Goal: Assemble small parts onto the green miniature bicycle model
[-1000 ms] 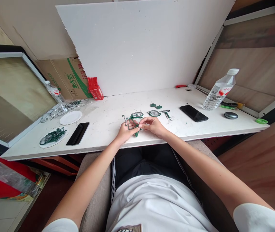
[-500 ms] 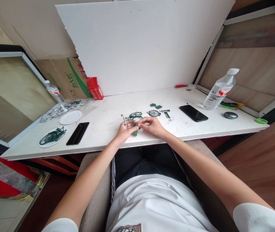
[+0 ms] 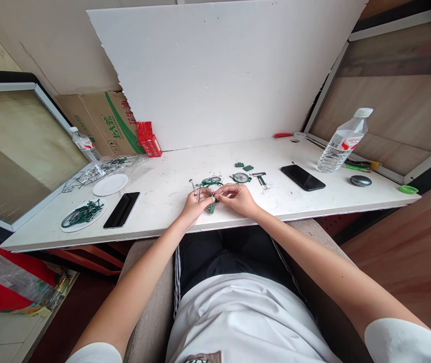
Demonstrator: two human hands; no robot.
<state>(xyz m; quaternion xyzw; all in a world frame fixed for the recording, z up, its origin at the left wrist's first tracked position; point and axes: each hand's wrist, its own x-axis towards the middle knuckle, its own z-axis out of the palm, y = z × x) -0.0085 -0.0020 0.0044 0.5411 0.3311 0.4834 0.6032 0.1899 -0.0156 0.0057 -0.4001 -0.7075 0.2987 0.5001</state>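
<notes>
Between my hands, near the table's front edge, is a small green model bicycle [image 3: 205, 190] with a wheel at its far end. My left hand [image 3: 196, 205] is closed on its frame from the left. From the right, the thumb and fingers of my right hand [image 3: 237, 198] pinch at the same model; my fingertips hide the exact part. Just beyond my right hand lie a loose spoked wheel [image 3: 241, 177] and a green T-shaped part [image 3: 262, 180]. Two small green pieces, one of them a flat block [image 3: 248, 168], lie farther back.
At left, a white plate [image 3: 102, 218] holds green parts, beside a phone [image 3: 121, 209] and another white plate [image 3: 110, 185]. To the right are a second phone [image 3: 302, 177], a water bottle [image 3: 342, 143] and a dark oval object [image 3: 361, 180]. A red box [image 3: 149, 139] stands at the back.
Both hands stay on the model bicycle in nearly the same place, with only slight finger movement. The whole view has shifted a little.
</notes>
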